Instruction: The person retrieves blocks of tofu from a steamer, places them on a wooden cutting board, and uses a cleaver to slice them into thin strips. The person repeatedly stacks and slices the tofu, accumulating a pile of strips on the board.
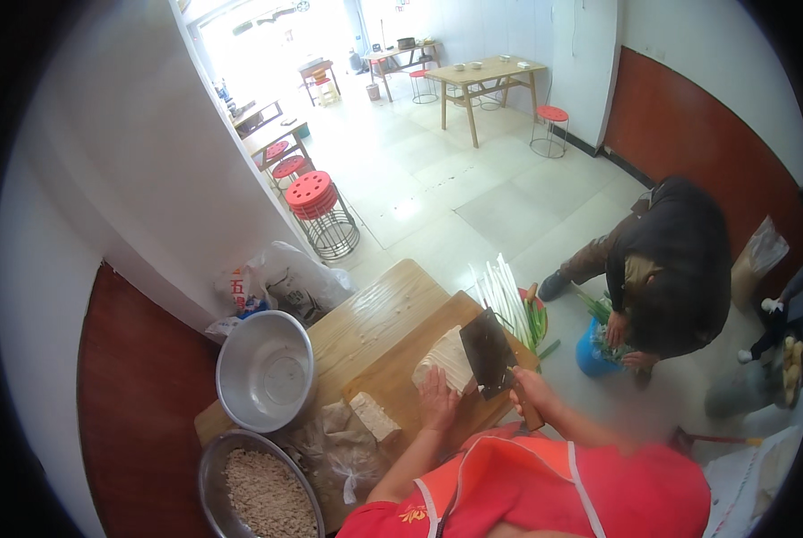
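Note:
My left hand [438,398] lies over the near side of a large pale block [447,356], possibly tofu, with ridges across its top. The block sits on a wooden cutting board [381,373]. My right hand [533,393] grips the wooden handle of a broad cleaver [487,353]. The cleaver's dark blade stands at the right side of the block, with pale bits stuck near its lower edge; whether it touches the block is hard to tell. A smaller pale piece [375,415] lies at the board's left edge, beside a knotted plastic bag [348,450].
On the left stand a metal basin [300,397] and a metal bowl of chopped pale bits [267,487]. The wooden table [368,306] carries crumbs. Beyond it are scallions [502,296]. A bent-over person [677,255] handles greens above a blue bucket [593,356]. Stacked red stools [310,195] stand farther off.

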Tool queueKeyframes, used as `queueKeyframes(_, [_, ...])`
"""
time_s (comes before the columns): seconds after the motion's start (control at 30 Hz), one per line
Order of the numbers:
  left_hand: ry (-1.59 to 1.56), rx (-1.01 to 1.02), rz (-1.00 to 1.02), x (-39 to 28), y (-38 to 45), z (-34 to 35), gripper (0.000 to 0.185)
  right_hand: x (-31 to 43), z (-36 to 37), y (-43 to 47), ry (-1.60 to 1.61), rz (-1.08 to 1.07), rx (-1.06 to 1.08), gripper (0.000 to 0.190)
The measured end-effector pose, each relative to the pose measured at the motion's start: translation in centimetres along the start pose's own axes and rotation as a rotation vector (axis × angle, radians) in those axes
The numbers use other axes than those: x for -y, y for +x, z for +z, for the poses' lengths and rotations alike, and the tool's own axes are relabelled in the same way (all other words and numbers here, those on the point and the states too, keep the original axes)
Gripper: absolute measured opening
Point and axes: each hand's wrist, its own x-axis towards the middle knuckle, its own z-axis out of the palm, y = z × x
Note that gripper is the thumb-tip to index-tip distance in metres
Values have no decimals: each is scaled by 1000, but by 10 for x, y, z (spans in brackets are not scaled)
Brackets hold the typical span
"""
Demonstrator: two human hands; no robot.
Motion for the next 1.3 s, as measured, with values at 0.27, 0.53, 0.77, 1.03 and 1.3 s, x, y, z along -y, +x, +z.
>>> queueKeyframes(0.27, [289,-251,184,47,-1,-9,48,7,-12,14,-12,-11,19,33])
queueKeyframes(0.53, [337,-370,-526,42,-60,-119,76,-6,-42,5,53,4,92,31])
queueKeyframes(0.77, [57,-365,-993,74,-47,-95,99,-5,-68,13,54,14,109,28])
queueKeyframes(1.03, [-237,-438,-1088,115,-57,-92,65,8,-78,5,-46,20,169,22])
queueKeyframes(1.3, [-674,-520,-958,43,-46,-84,44,31,-46,-1,-260,-49,228,27])
